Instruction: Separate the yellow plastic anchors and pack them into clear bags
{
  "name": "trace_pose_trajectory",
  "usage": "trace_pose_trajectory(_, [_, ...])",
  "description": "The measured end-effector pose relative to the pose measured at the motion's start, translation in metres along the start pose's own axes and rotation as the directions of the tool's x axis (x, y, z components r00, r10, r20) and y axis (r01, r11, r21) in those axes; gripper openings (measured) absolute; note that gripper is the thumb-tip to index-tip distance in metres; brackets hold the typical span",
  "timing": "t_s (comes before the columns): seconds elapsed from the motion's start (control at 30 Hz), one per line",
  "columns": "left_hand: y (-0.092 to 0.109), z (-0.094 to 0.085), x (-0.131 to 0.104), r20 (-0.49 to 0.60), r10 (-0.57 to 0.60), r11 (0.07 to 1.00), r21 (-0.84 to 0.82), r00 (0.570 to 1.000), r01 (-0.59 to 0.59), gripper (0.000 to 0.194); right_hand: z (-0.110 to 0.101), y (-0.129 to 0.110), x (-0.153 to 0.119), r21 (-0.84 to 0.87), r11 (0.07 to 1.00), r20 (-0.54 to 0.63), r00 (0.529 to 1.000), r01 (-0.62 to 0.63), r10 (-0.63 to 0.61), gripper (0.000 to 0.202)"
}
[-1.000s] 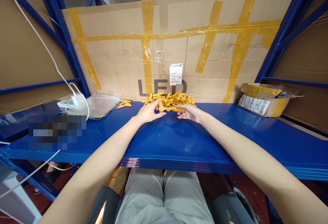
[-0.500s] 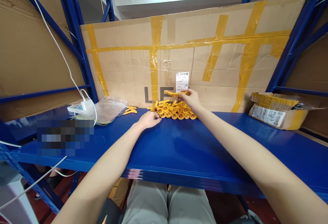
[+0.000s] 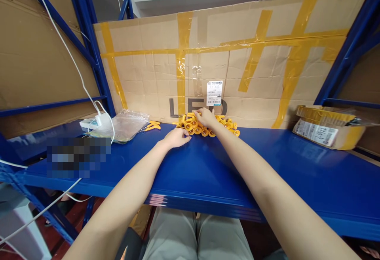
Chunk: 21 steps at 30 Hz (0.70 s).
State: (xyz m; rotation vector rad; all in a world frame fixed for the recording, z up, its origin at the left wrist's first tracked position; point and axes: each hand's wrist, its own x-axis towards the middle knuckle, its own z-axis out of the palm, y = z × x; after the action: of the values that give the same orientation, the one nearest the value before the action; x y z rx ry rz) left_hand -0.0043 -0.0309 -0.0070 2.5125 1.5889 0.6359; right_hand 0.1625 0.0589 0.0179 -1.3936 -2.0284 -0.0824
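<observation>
A stacked pile of yellow plastic pieces (image 3: 204, 132) with round, hollow, cup-like ends and thin stems lies on the blue shelf by the cardboard. My right hand (image 3: 207, 118) is over the top of the pile, fingers closed on one yellow piece (image 3: 197, 113) that lies along the top; the hand hides part of it. At the pile's front left corner rests my left hand (image 3: 177, 138), fingers curled and close to the nearest round ends. Whether anything is between its fingertips is hidden. A few loose yellow pieces (image 3: 153, 126) lie farther left.
Clear plastic bags (image 3: 126, 126) and a white power strip (image 3: 89, 124) with a plugged-in cable sit at the left. An open cardboard box (image 3: 328, 129) stands at the right. Taped cardboard (image 3: 148, 77) walls the back; blue posts (image 3: 97, 62) frame the sides.
My right hand has come down and left with the yellow piece, from above the pile onto its top. My left hand stays by the pile's left corner. The view has shifted slightly.
</observation>
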Motion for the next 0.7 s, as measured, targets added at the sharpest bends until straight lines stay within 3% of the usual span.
trace_pose_trajectory(0.1, [0.001, 0.0, 0.0, 0.0, -0.007, 1.0, 0.01, 1.0, 0.007, 0.026, -0.021, 0.025, 0.008, 0.046, 0.999, -0.182, 0.983, 0.018, -0.01, 0.035])
trace_pose_trajectory(0.2, [0.001, 0.001, 0.001, 0.011, -0.009, 1.0, 0.019, 1.0, 0.008, 0.026, -0.046, 0.071, 0.011, 0.054, 0.997, -0.343, 0.937, -0.047, 0.063, 0.03])
trace_pose_trajectory(0.3, [0.0, 0.003, 0.002, 0.021, -0.004, 1.0, 0.024, 1.0, 0.004, 0.026, -0.062, 0.126, -0.003, -0.011, 0.977, -0.351, 0.916, -0.211, 0.193, 0.031])
trace_pose_trajectory(0.4, [-0.002, 0.005, 0.003, 0.031, 0.013, 1.0, 0.025, 0.999, -0.013, 0.027, -0.062, 0.166, -0.029, -0.123, 0.916, -0.268, 0.901, -0.383, 0.341, 0.04])
trace_pose_trajectory(0.53, [-0.005, 0.009, 0.005, 0.038, 0.038, 0.999, 0.019, 0.999, -0.038, 0.026, -0.049, 0.178, -0.05, -0.201, 0.878, -0.151, 0.899, -0.435, 0.411, 0.057])
trace_pose_trajectory(0.7, [-0.007, 0.011, 0.006, 0.04, 0.036, 0.999, -0.007, 0.999, -0.036, 0.027, -0.038, 0.166, -0.041, -0.181, 0.932, -0.057, 0.949, -0.315, 0.31, 0.061])
